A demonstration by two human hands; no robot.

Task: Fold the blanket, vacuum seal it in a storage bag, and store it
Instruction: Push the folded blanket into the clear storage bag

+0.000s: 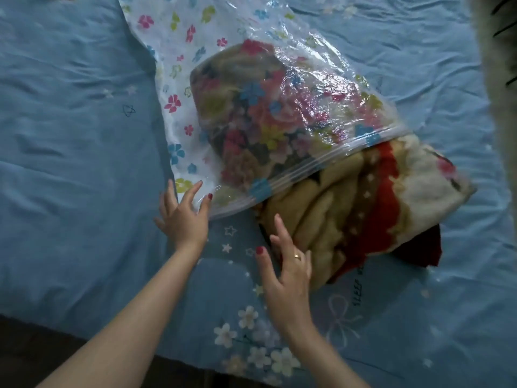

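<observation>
Blanket (pixel 349 208), folded thick, lies partly inside the storage bag (pixel 237 88) on the bed (pixel 70 135), toward its near edge, with its near end sticking out of the bag's mouth. The left hand (pixel 183 217), fingers spread, touches the bag's near corner beside the zip strip. The right hand (pixel 288 278), fingers straight and relaxed, rests against the blanket's exposed folded end. The blanket is plush, with red, cream and tan bands and floral print; the bag is clear plastic scattered with small coloured flowers.
</observation>
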